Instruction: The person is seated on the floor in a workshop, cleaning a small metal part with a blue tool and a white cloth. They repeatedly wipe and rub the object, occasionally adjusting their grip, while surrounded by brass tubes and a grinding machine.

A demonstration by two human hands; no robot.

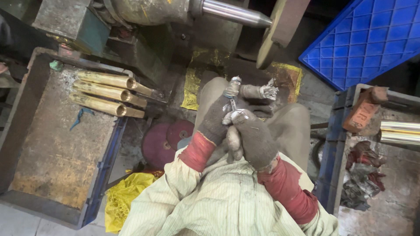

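Both my hands wear worn grey gloves with red cuffs and meet over my lap. My left hand (215,119) reaches up and right, its frayed, tape-wrapped fingertips curled near a small thin metal piece (233,104). My right hand (253,137) presses against the left from below and pinches the lower end of that piece with thumb and forefinger. Most of the piece is hidden between the gloves.
A tray (52,161) on the left holds three brass tubes (105,91). Ahead are a steel shaft (236,12) and a buffing wheel (280,30). A blue crate (367,39), brick (363,111), shiny tubes (400,132) and rags (361,172) sit right. Maroon discs (164,142) lie below.
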